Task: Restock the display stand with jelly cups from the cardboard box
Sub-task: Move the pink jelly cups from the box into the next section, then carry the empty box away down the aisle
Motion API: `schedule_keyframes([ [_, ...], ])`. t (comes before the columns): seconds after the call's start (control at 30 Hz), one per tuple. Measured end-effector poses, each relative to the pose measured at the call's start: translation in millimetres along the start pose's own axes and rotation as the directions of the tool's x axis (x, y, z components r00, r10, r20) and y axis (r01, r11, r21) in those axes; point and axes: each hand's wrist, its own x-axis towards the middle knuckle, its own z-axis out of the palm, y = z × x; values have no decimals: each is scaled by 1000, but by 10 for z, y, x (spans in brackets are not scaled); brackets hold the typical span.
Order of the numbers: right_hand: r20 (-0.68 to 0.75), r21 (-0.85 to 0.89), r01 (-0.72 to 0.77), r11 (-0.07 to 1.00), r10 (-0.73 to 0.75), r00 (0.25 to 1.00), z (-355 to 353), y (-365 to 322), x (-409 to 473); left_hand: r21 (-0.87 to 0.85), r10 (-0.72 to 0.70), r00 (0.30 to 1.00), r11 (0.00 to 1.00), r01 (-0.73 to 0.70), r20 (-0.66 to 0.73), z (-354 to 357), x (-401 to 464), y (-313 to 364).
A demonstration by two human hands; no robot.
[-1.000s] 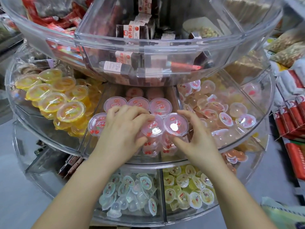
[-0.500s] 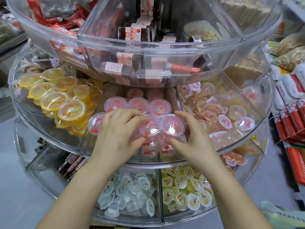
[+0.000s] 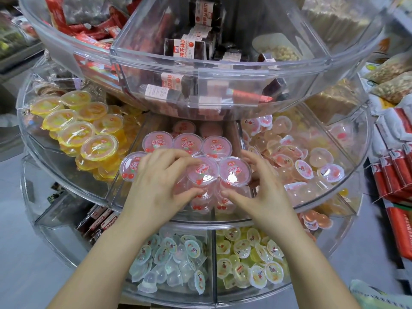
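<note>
At centre frame my left hand (image 3: 156, 186) grips a pink jelly cup (image 3: 201, 172) between curled fingers and thumb, while my right hand (image 3: 265, 192) cups the neighbouring pink jelly cup (image 3: 235, 172) with curled fingers. Both cups sit atop stacks in the middle compartment of the clear display stand (image 3: 66, 186). Beyond them, three more pink cups (image 3: 187, 142) form a row; yellow cups (image 3: 78, 132) fill the compartment at left.

A stack of pink jelly cups (image 3: 201, 172) is gripped by the left hand (image 3: 160, 181) in the middle compartment of the clear display stand (image 3: 66, 181). A neighbouring stack (image 3: 234, 171), just to its right, is held by the right hand (image 3: 265, 192). Yellow cups (image 3: 99, 147) are seen in the compartment to the left.
</note>
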Motion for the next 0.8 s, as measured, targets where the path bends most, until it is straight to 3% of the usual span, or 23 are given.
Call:
schedule_keyframes([
  [0.1,-54,38,19,999,-17,998,-80,-64,-49,-160,-49,996,987,35,-80,-109,-67,-16],
  [0.27,-175,33,248,968,-239,955,-134,-360,-123,-393,-269,934,905,161,-236,-314,-441,-81],
  [0.33,-83,138,287,948,-278,957,-51,-535,-174,-487,-404,878,839,243,-257,-383,-686,-87],
  [0.43,164,360,231,904,-305,938,262,-767,-341,-580,-596,752,730,362,-282,-434,-1195,-72],
  [0.5,353,414,201,888,-360,864,593,-866,-492,-626,-726,621,638,449,-295,-402,-1637,-88],
  [0.6,630,416,116,902,-378,678,1275,-871,-789,-724,-902,336,420,547,-270,-185,-2467,-161],
  [0.7,837,305,2,952,-269,477,2161,-666,-1178,-778,-969,35,218,590,-245,214,-3443,-296],
  [0.8,948,129,-5,992,-122,295,3093,-172,-1619,-747,-968,-204,-26,664,-148,733,-4407,-360],
])
